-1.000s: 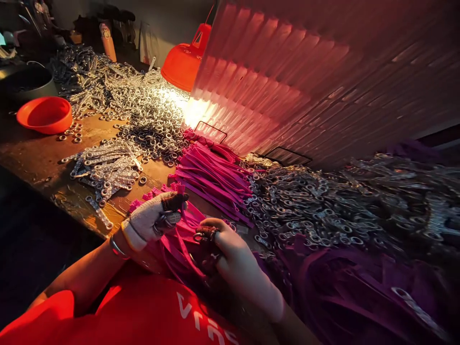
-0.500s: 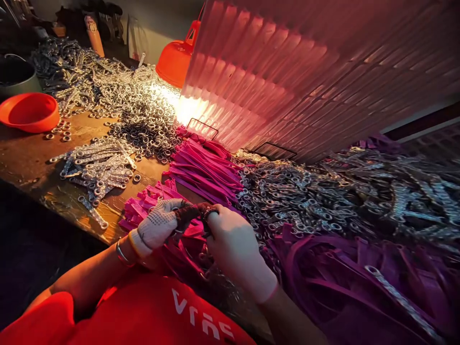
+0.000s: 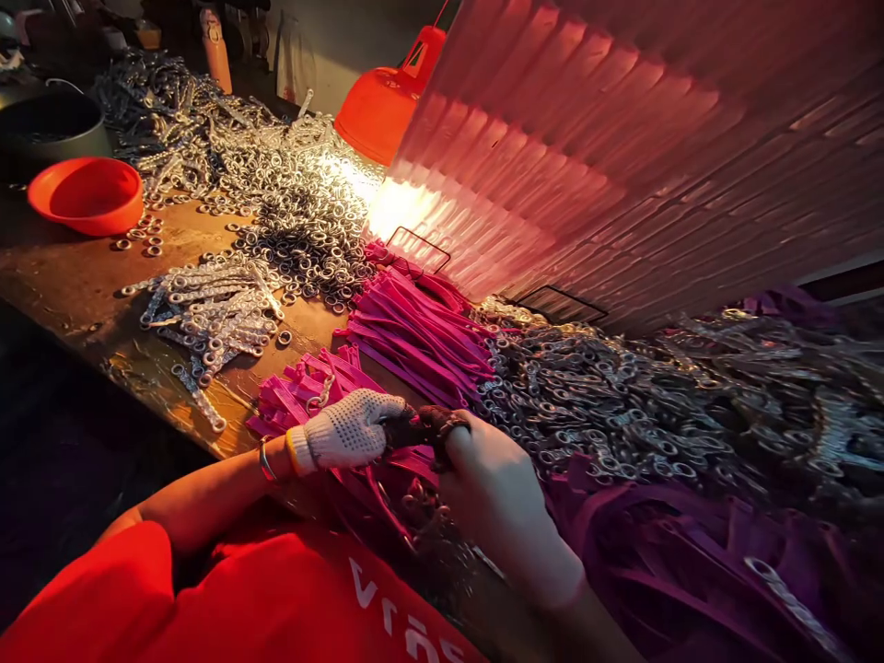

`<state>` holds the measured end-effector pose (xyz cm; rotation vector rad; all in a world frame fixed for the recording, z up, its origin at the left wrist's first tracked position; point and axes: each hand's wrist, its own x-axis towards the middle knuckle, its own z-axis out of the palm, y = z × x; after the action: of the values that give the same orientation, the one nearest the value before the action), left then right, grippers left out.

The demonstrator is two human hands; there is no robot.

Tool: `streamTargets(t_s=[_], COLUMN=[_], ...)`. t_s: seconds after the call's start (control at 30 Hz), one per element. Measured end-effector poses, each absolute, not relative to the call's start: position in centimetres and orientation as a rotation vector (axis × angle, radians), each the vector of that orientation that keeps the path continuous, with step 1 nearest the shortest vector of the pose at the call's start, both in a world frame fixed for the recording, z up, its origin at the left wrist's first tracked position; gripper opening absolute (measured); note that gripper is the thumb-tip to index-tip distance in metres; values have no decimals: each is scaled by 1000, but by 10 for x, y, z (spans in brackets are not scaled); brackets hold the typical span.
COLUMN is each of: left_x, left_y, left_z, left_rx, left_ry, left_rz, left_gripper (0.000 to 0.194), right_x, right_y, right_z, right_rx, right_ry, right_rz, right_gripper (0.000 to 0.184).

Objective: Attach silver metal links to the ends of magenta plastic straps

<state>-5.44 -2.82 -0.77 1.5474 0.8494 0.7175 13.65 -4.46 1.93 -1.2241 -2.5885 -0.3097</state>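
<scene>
Lamplit tabletop, heavily laden

Under a red lamp in the dim room, a corrugated panel slants across your upper right. On the far left stand a red bowl, a dark pot and, farther back, a pink bottle. Loose rings heap up near the lamp, with a pile of pale ring-ended pieces closer to you.

Your left hand, in a dotted white glove, comes in from the left and meets your right hand, also gloved, at the dark fingertips. Fingers curl on both, but you cannot tell from this angle whether either grip is pinching something or simply pressed together.

Directly beyond and below your hands lie magenta straps, with one small ringed piece on top. A second strap bundle sits behind them. Dim rings show just below where your hands meet. To your right, a broad silvery heap borders dark purple straps, where a lone braided strip rests.
</scene>
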Motion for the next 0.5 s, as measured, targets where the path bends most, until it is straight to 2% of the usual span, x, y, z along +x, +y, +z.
streamTargets(t_s=[0.1, 0.2, 0.33, 0.5], left_x=[-49, -49, -53, -56], left_y=[-29, -31, -37, -42], left_z=[-11, -13, -10, -10], left_rx=[1728, 1576, 1119, 1074], left_ry=[870, 836, 808, 831], left_rz=[708, 718, 750, 773], left_gripper=[15, 19, 40, 45], right_x=[137, 135, 131, 129], right_y=[-44, -47, -48, -41], right_z=[14, 17, 31, 37], right_rx=[-1258, -1328, -1415, -1447], right_ry=[-2505, -2491, -2627, -2765], right_rz=[-213, -193, -123, -181], right_gripper=[41, 46, 56, 30])
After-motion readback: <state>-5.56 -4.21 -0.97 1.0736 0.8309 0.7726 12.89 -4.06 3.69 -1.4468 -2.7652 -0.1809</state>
